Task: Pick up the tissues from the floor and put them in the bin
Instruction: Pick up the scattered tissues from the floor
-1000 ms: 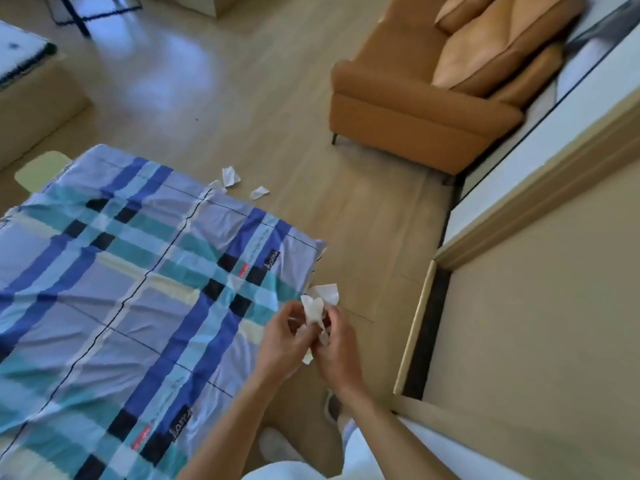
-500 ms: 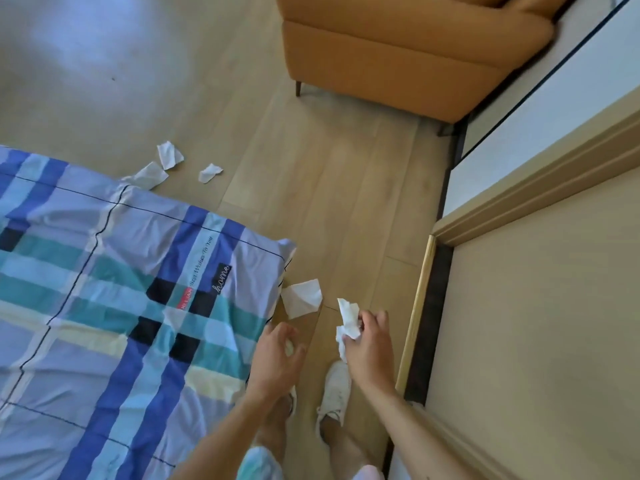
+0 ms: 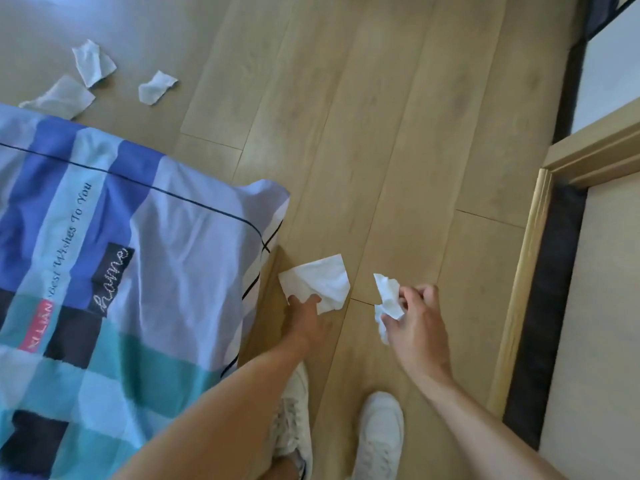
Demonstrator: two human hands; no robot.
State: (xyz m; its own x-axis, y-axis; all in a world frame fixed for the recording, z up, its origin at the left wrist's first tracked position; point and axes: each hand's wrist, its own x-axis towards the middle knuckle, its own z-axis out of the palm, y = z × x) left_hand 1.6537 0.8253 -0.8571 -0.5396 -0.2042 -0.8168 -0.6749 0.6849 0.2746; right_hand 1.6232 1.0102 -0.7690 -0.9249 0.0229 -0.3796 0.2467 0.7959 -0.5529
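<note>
Tissues (image 3: 317,284): white. Floor (image 3: 381,133): pale wood planks. Bed cover (image 3: 104,271): checked in blue, teal, lilac and black, with thin dark lines. Shoes (image 3: 379,434): white.

The left hand (image 3: 304,317) reaches down to a flat tissue (image 3: 317,282) on the wooden floor (image 3: 381,133), fingertips touching its near edge beside the corner of a checked bedsheet (image 3: 104,271). The right hand (image 3: 415,320) grips a crumpled tissue (image 3: 388,303). Three more tissues (image 3: 93,62) lie near the sheet's far edge. White shoes (image 3: 381,434) stand below.
</note>
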